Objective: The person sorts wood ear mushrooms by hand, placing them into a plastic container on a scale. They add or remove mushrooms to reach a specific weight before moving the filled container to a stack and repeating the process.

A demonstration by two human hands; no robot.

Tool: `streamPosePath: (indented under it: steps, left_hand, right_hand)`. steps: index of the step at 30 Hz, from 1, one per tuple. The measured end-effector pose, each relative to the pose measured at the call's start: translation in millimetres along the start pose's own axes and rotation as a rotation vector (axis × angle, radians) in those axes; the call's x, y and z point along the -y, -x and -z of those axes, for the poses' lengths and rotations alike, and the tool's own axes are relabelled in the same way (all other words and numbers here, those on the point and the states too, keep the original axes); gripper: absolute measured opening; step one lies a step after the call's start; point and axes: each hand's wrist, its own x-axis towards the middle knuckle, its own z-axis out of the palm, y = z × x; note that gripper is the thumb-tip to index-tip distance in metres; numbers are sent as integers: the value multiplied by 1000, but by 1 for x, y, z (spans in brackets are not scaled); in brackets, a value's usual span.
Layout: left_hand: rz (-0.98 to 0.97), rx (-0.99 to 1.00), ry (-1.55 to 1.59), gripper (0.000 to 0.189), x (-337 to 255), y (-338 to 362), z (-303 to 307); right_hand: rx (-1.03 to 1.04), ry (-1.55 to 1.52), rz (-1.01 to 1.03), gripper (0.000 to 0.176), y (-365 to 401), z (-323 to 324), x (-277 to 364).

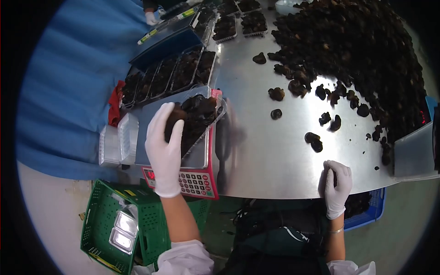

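My left hand (166, 146), in a white glove, is over a clear plastic tray (223, 110) on the scale's plate. Between its thumb and fingers is a dark brown piece of wood ear mushroom (173, 120). More dark pieces (200, 110) fill the tray beside the fingertips. Under it stands a red-framed scale (211, 183) with a keypad facing me. My right hand (338, 185), gloved too, rests at the near edge of the steel table (266, 160) with curled fingers; what they may hold is hidden.
A large mushroom heap (348, 41) covers the far right, with loose pieces (314, 142) before it. Filled trays (185, 68) line the far left, near stacked empty trays (123, 137). Below are a green crate (151, 229) and a blue basket (378, 206). Another person's gloved hand (151, 18) shows far off.
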Motion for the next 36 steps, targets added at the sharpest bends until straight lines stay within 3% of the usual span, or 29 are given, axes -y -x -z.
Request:
streamPosePath:
  steps: [2, 4, 6, 8, 14, 24, 30, 34, 36]
  left_hand:
    - [-91, 266, -272, 44, 23, -6, -2]
    - [49, 406, -152, 45, 23, -3, 2]
    - [-29, 375, -274, 45, 22, -7, 18]
    - [-54, 154, -30, 45, 27, -5, 42]
    - [167, 27, -93, 38, 80, 12, 116]
    - [297, 185, 145, 36, 129, 12, 123]
    - [169, 222, 118, 32, 140, 5, 100]
    - [239, 329, 95, 33, 145, 3, 85]
    - [422, 458, 284, 34, 151, -1, 75]
  right_hand:
    - [-2, 26, 13, 20, -1, -1, -1]
    - [-4, 4, 26, 20, -1, 0, -1]
    - [7, 16, 18, 20, 1, -1, -2]
    - [28, 6, 22, 19, 2, -1, 1]
    - [-4, -2, 26, 14, 1, -7, 3]
    - [2, -58, 34, 13, 4, -10, -2]
    - [30, 38, 29, 13, 2, -6, 7]
    - [20, 22, 30, 16, 1, -6, 2]
    - [21, 19, 47, 16, 0, -5, 2]
